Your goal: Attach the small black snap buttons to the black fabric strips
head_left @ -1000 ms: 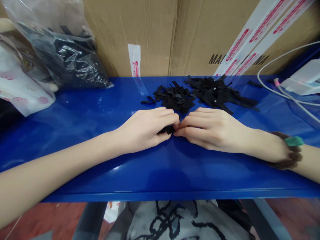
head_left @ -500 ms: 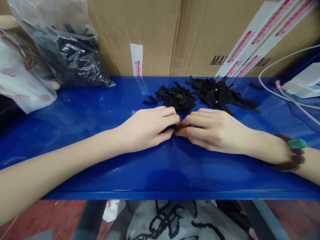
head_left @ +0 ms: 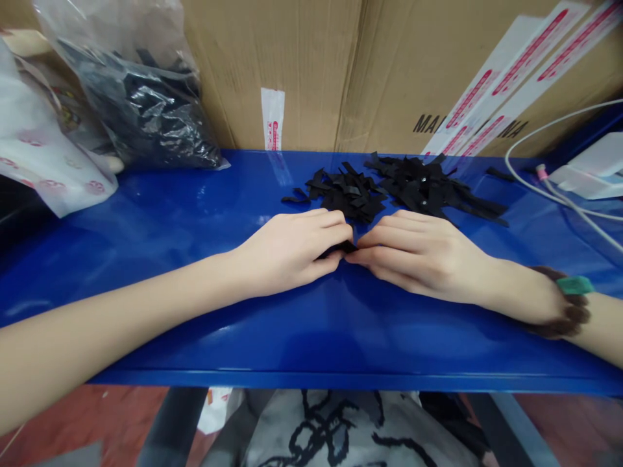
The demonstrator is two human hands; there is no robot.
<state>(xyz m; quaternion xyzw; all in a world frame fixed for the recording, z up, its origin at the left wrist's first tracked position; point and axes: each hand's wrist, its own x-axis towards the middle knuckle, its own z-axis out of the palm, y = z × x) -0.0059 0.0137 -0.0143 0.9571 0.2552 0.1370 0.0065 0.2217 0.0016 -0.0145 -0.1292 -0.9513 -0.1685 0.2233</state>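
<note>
Between the thumb and fingers of my left hand (head_left: 296,250) is a small black strip (head_left: 343,248), its tip poking out to the right. My right hand (head_left: 418,254) has its fingertips pinched together at that tip, close against the left fingertips; whether they grip the strip is hard to see. Just beyond both hands lie two heaps of black fabric-like pieces, a smaller left heap (head_left: 353,193) and a larger right heap (head_left: 426,185) with small shiny dots on it.
A cardboard box (head_left: 302,58) stands along the back of the blue table (head_left: 195,344). At the back left are a clear bag of black material (head_left: 156,110) and a white patterned bag (head_left: 53,155). White cables (head_left: 516,146) and a white device (head_left: 594,168) lie at right.
More of the black strip shows between the left thumb and fingers. A narrow gap has opened between the upper fingers of the two hands. The view has shifted slightly.
</note>
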